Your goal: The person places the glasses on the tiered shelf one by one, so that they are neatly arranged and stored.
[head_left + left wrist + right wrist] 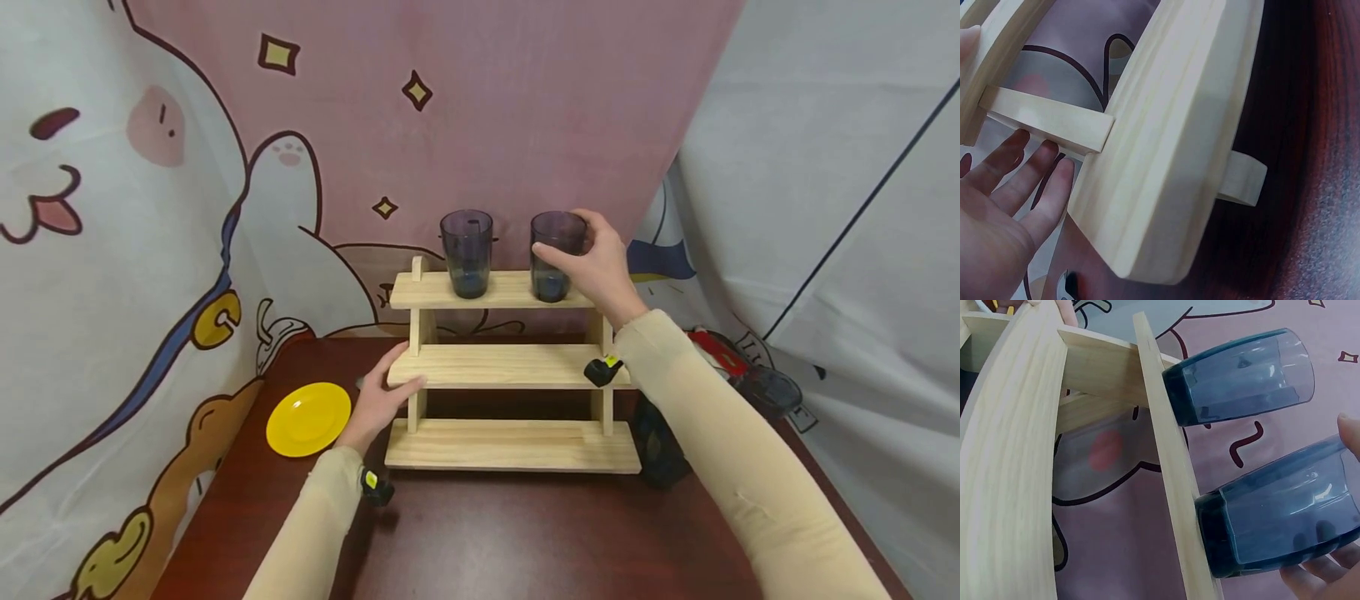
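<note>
A light wooden three-tier shelf rack (510, 367) stands on the table. Two see-through dark bluish tumblers are side by side on its top board: a left tumbler (467, 258) and a right tumbler (550, 279). My right hand (603, 267) grips the right tumbler near the rim, thumb at the front and fingers round the far side. In the right wrist view the base of this tumbler (1272, 519) meets the board. My left hand (378, 404) holds the left end of the middle board, its thumb on the board; its fingers (1041, 187) lie by the upright.
A yellow plate (308, 419) lies on the dark red table (540, 533), left of the rack. Dark items (660, 442), partly hidden by the right sleeve, are at the right, with a red and black object (720, 354) behind. Printed cloth (525, 100) hangs behind.
</note>
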{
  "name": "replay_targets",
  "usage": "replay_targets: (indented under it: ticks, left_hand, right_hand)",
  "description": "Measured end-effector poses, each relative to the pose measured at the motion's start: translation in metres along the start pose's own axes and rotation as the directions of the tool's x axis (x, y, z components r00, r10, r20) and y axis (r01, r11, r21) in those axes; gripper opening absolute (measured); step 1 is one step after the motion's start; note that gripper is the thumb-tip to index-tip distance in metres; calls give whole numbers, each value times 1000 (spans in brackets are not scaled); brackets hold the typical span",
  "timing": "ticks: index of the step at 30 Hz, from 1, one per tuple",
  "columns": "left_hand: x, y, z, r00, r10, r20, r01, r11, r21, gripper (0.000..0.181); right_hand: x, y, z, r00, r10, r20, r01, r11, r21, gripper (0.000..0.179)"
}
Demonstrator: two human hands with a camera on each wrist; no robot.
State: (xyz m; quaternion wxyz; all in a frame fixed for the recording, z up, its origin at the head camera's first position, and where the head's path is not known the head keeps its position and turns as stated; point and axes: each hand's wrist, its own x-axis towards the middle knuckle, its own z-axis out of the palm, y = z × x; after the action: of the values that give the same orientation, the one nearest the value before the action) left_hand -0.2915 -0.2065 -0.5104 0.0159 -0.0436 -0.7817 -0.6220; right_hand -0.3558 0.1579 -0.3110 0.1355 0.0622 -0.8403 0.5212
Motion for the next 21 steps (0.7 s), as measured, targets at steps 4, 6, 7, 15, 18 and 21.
replay_targets:
  ticks: [4, 6, 7, 15, 18, 21]
  left_hand:
    - [1, 2, 0, 999, -41, 14, 41, 999, 2, 77]
    - [1, 2, 0, 999, -46, 15, 46, 999, 5, 78]
    - [1, 3, 0, 999, -46, 13, 46, 999, 7, 78]
    - [-2, 2, 2, 1000, 5, -21, -5, 1000, 24, 74]
    - [-3, 3, 2, 999, 24, -23, -23, 999, 24, 73]
    - [-3, 2, 1, 999, 24, -24, -24, 1000, 19, 73]
  right_hand:
    - [2, -1, 1, 1000, 12, 6, -12, 1000, -6, 98]
    - [3, -1, 1, 1000, 17, 10, -17, 1000, -4, 99]
    - [3, -1, 1, 1000, 15, 11, -15, 1000, -2, 99]
    - [4, 0, 2, 1000, 1, 8, -1, 1000, -13, 100]
    - [5, -1, 4, 1000, -4, 1, 4, 1000, -13, 100]
    - [5, -1, 5, 1000, -12, -1, 12, 1000, -16, 101]
